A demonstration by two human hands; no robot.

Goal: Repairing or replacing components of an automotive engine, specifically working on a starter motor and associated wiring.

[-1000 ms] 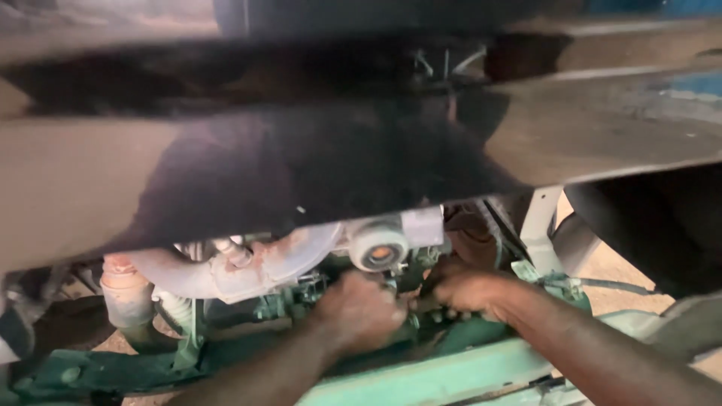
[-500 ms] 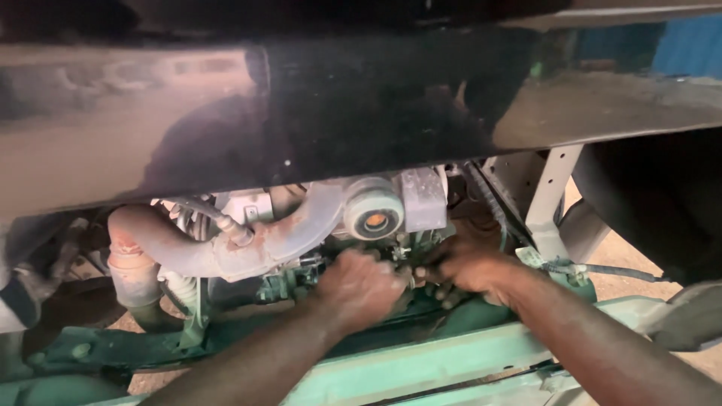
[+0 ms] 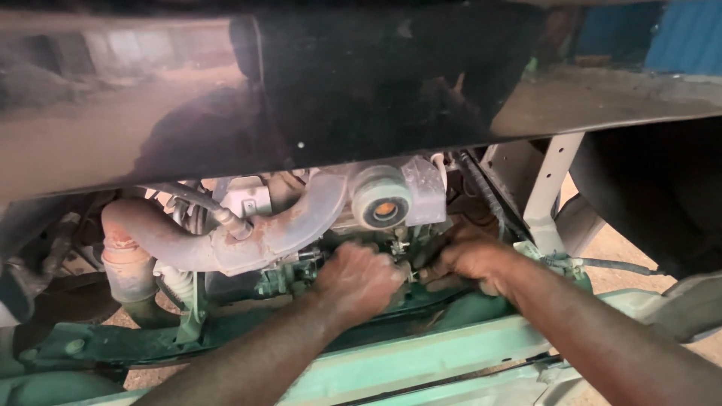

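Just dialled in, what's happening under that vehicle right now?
A person reaches both bare hands into the underside machinery. The left hand and right hand are closed around small fittings just below a round grey cap with an orange centre; what they grip is hidden. A rusty curved pipe runs to the left, a green frame rail lies below, and a dark body panel hangs above.

Single head view, looking down and forward, close under raised panel (image 3: 338, 83)
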